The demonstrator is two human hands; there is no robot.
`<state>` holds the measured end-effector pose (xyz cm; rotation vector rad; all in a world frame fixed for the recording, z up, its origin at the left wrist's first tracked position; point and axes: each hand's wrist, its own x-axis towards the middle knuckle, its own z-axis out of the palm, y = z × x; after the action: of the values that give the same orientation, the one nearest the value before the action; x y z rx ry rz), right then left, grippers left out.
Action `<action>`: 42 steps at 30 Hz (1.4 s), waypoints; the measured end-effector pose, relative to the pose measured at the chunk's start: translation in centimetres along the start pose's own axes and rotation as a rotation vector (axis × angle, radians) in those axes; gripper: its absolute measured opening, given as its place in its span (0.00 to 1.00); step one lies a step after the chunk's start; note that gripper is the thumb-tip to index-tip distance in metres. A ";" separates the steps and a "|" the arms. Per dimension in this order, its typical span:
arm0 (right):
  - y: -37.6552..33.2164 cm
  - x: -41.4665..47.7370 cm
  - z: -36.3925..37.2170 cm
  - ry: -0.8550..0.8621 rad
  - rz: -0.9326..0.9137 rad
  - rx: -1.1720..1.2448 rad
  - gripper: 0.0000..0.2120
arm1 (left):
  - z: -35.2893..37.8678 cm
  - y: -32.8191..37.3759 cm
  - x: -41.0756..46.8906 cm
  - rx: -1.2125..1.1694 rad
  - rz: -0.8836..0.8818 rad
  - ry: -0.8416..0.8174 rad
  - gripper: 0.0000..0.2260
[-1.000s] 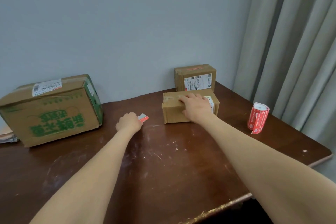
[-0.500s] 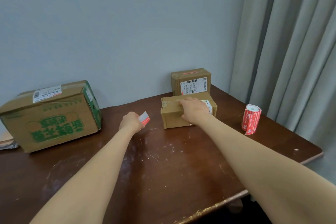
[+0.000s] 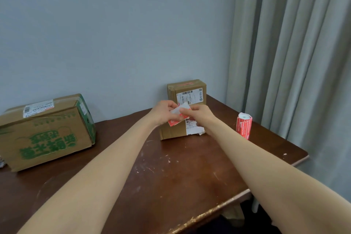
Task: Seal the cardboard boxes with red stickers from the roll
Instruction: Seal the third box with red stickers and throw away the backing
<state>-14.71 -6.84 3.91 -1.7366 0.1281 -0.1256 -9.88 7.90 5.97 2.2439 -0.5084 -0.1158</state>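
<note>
Paper, thin and limp, is all the red sticker (image 3: pixel 174 122) is. It weighs next to nothing, bends at a touch, and its gummed face will likely cling to skin or fold onto itself if taken by the middle. Edges and corners are the safe places to hold it, and the white backing (image 3: pixel 180 110) is the part to peel from.

The left hand (image 3: pixel 163 113) and right hand (image 3: pixel 202 117) meet over it, each with its fingers curled in and pinching the strip. The left has the lower red end, and the right fingertips (image 3: pixel 187 113) nip the pale upper part. Whether the backing is lifting I cannot tell.

The sticker lies between the two sets of fingers, just above the near cardboard box (image 3: pixel 171 132); the hands hide whether it touches the top. Beyond the fingers stands a second box (image 3: pixel 187 91) with a red strip across its top. The roll (image 3: pixel 244 126) stands upright on the table (image 3: pixel 171 176), well right of the right hand. A large box (image 3: pixel 47 135) sits well left of the left hand.
</note>
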 end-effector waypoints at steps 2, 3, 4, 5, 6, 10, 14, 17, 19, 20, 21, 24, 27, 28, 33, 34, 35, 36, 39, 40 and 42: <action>0.8 0.0 -0.8 0.043 0.057 0.088 0.05 | 0.8 0.4 0.2 -0.011 0.012 -0.032 0.16; 1.2 0.0 -1.2 0.051 0.079 0.124 0.04 | 1.1 0.5 0.1 -0.025 0.014 -0.037 0.16; 1.5 0.1 -1.6 0.052 0.092 0.156 0.04 | 1.3 0.6 0.2 -0.037 0.013 -0.034 0.16; 1.6 0.0 -2.0 0.050 0.103 0.197 0.04 | 1.5 0.6 0.2 -0.053 0.008 -0.021 0.16; 1.7 0.0 -2.2 0.050 0.113 0.238 0.04 | 1.6 0.4 0.2 -0.083 0.001 -0.006 0.15; 1.8 -0.1 -3.0 0.083 0.141 0.332 0.04 | 1.7 -0.6 0.3 -0.331 -0.085 0.053 0.10; 2.0 0.4 -3.2 0.122 0.131 0.340 0.04 | 1.7 -1.4 0.2 -0.500 -0.140 0.032 0.08; 2.1 0.9 -3.0 0.141 0.137 0.333 0.06 | 1.7 -1.4 0.1 -0.558 -0.166 0.036 0.06; 2.2 1.1 -2.8 0.145 0.139 0.336 0.05 | 1.8 -1.2 0.1 -0.594 -0.190 0.046 0.05; 2.2 1.2 -2.8 0.143 0.139 0.335 0.05 | 1.8 -1.2 0.1 -0.609 -0.198 0.052 0.04; 2.2 1.1 -2.7 0.136 0.138 0.339 0.04 | 1.9 -1.2 0.2 -0.621 -0.202 0.059 0.04; 2.3 1.0 -2.5 0.144 0.134 0.326 0.04 | 2.0 -1.3 0.2 -0.645 -0.209 0.083 0.04; 2.5 1.3 -2.4 0.228 0.091 0.122 0.16 | 1.9 -1.2 0.3 -0.656 -0.212 0.114 0.04; 2.5 1.4 -2.4 0.254 0.069 0.066 0.20 | 1.9 -1.2 0.3 -0.666 -0.214 0.122 0.05; 1.8 1.2 -2.4 0.265 -0.071 -0.117 0.31 | 1.6 -1.1 0.2 -0.568 -0.178 0.022 0.09; 1.5 1.1 -2.3 0.218 -0.102 -0.190 0.30 | 1.5 -1.0 0.1 -0.499 -0.156 -0.009 0.08; 1.2 1.0 -2.2 0.150 -0.125 -0.269 0.27 | 1.4 -0.9 0.0 -0.432 -0.135 -0.034 0.07; 1.0 1.0 -2.2 0.083 -0.139 -0.338 0.20 | 1.4 -0.8 0.0 -0.382 -0.117 -0.045 0.06; 0.5 0.7 -1.9 -0.010 -0.135 -0.364 0.13 | 1.4 -0.6 0.1 -0.355 -0.091 -0.004 0.04; 0.5 0.9 -1.8 -0.006 -0.111 -0.324 0.12 | 1.4 -0.6 0.1 -0.376 -0.092 0.017 0.05; 0.5 0.8 -1.6 0.016 -0.068 -0.200 0.08 | 1.4 -0.8 0.0 -0.401 -0.103 0.028 0.06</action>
<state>-14.13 -8.64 3.72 -1.9407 0.0965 -0.1815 -9.93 7.36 4.48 1.8745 -0.3206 -0.2191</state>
